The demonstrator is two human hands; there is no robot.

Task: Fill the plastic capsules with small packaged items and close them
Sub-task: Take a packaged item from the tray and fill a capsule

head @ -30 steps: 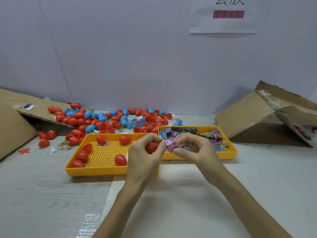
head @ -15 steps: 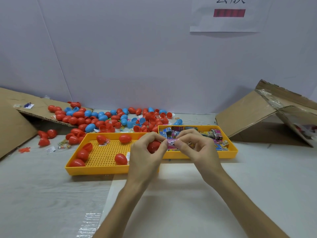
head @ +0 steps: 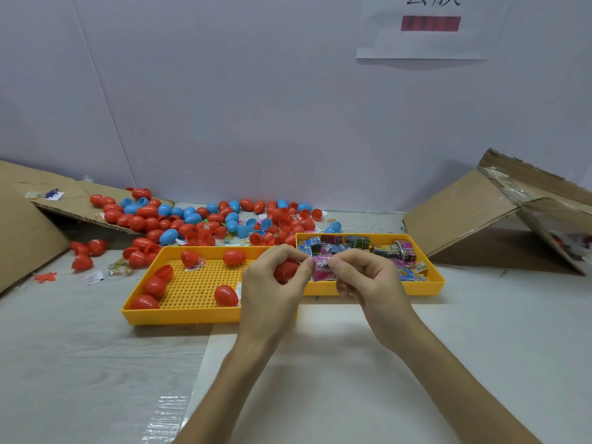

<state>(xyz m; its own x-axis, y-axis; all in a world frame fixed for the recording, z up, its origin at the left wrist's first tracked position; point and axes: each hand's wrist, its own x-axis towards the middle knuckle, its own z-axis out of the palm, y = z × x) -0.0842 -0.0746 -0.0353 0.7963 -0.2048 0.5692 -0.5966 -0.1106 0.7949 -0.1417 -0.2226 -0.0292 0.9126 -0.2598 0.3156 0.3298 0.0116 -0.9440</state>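
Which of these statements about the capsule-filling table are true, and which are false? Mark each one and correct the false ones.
1. The left hand holds a red capsule. True.
2. The right hand pinches a blue packet. False: it pinches a pink packet.
3. The left yellow tray holds only blue capsules. False: the tray capsules are red.
4. The right yellow tray holds small packaged items. True.
5. The loose pile of capsules behind the trays mixes red and blue. True.
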